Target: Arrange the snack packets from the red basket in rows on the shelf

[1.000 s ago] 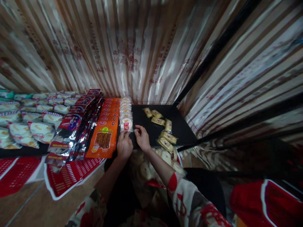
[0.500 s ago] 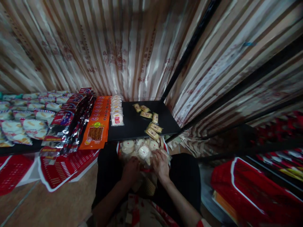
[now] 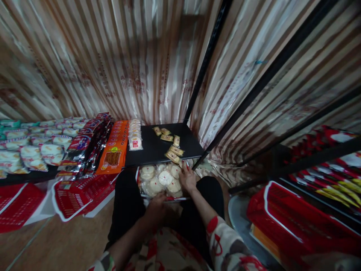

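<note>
A shallow box (image 3: 184,198) of round white crackers in clear wrappers (image 3: 165,178) rests at my lap, against the front of a black shelf (image 3: 149,154). My left hand (image 3: 156,207) is closed on the box's near rim, its fingertips partly in shadow. Over the box's right side lies my right hand (image 3: 188,180), fingers stretched toward the shelf edge and slightly apart. Its fingertips are close to small yellow-wrapped snacks (image 3: 175,151) lying loose on the shelf; whether they touch one is unclear.
Left along the shelf stand a row of white cracker packs (image 3: 135,140), orange snack bags (image 3: 113,148), dark shiny packets (image 3: 80,145) and white packs (image 3: 52,152). Red baskets (image 3: 84,195) sit below. Black posts (image 3: 207,64) rise beside a striped curtain (image 3: 135,56); another red basket (image 3: 284,214) is at right.
My right hand has moved from the crackers toward the box's right side and the shelf edge. My left hand has drawn back to the near rim, uncovering more crackers. The view has shifted.
</note>
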`<state>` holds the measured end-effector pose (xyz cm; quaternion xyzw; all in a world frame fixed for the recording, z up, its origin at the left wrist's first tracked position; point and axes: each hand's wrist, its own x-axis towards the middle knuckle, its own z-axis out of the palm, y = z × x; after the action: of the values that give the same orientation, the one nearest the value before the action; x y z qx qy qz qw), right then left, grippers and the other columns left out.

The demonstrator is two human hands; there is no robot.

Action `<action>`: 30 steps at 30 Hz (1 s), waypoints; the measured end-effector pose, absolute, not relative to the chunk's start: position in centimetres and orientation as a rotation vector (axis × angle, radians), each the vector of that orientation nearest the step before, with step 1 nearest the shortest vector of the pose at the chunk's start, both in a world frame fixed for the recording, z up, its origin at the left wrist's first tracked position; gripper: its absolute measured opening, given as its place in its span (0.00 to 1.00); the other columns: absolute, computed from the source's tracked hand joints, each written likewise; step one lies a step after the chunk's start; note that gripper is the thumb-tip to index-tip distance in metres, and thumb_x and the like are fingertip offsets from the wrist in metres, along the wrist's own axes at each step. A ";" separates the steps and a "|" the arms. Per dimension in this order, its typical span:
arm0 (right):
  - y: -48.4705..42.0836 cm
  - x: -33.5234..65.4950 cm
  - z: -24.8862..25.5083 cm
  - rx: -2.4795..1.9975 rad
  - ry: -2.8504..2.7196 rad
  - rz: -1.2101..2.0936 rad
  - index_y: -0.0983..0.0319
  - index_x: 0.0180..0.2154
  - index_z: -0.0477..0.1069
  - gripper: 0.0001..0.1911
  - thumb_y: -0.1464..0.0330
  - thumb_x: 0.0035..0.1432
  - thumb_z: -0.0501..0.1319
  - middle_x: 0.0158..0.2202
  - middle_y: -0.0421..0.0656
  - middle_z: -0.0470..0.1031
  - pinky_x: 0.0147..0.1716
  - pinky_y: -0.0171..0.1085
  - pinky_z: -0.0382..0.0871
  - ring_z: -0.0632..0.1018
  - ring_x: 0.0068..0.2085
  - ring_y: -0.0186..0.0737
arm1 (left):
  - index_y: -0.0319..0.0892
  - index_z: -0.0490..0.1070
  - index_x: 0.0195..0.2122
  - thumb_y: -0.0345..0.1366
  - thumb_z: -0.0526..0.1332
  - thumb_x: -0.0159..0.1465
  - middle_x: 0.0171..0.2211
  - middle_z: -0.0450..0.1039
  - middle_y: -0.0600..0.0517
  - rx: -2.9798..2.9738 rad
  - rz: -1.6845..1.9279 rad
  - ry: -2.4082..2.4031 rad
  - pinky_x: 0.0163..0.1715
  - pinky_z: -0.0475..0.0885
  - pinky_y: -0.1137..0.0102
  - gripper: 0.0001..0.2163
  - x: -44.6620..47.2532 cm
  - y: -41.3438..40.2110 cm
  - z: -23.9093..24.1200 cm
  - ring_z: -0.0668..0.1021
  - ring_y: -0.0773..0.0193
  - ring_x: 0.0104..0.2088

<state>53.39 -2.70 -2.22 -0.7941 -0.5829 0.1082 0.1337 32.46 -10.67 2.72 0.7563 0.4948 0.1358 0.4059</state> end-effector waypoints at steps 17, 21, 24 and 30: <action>-5.4 55.6 -3.0 -1.896 -1.575 0.261 0.66 0.55 0.67 0.26 0.72 0.55 0.47 0.55 0.51 0.68 0.53 0.44 0.65 0.71 0.54 0.48 | 0.41 0.73 0.39 0.26 0.52 0.59 0.42 0.73 0.47 2.004 0.308 1.322 0.48 0.66 0.71 0.13 31.5 -12.9 3.9 0.74 0.63 0.46; -5.7 55.7 -3.0 -1.840 -1.455 0.269 0.68 0.53 0.69 0.25 0.69 0.57 0.47 0.55 0.53 0.69 0.55 0.46 0.63 0.69 0.56 0.49 | 0.40 0.73 0.41 0.27 0.52 0.59 0.43 0.74 0.46 2.006 0.278 1.306 0.48 0.66 0.70 0.13 31.7 -13.1 4.1 0.75 0.62 0.46; -6.2 55.3 -2.2 -1.789 -1.317 0.294 0.69 0.54 0.68 0.27 0.64 0.59 0.46 0.56 0.55 0.67 0.55 0.46 0.62 0.69 0.57 0.49 | 0.40 0.73 0.41 0.28 0.52 0.59 0.43 0.74 0.46 1.985 0.256 1.326 0.48 0.66 0.70 0.13 31.6 -13.1 4.4 0.75 0.62 0.46; -8.5 54.1 1.2 -1.604 -1.013 0.265 0.66 0.49 0.71 0.26 0.56 0.58 0.51 0.52 0.53 0.71 0.55 0.47 0.60 0.69 0.55 0.47 | 0.39 0.74 0.43 0.29 0.52 0.59 0.44 0.74 0.46 1.926 0.218 1.339 0.50 0.65 0.68 0.14 31.9 -12.2 3.8 0.75 0.60 0.47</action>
<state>54.09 -8.50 1.21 -0.6848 -0.4325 0.1130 0.5755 31.87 -12.16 3.83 0.7553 0.5250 0.0854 0.3830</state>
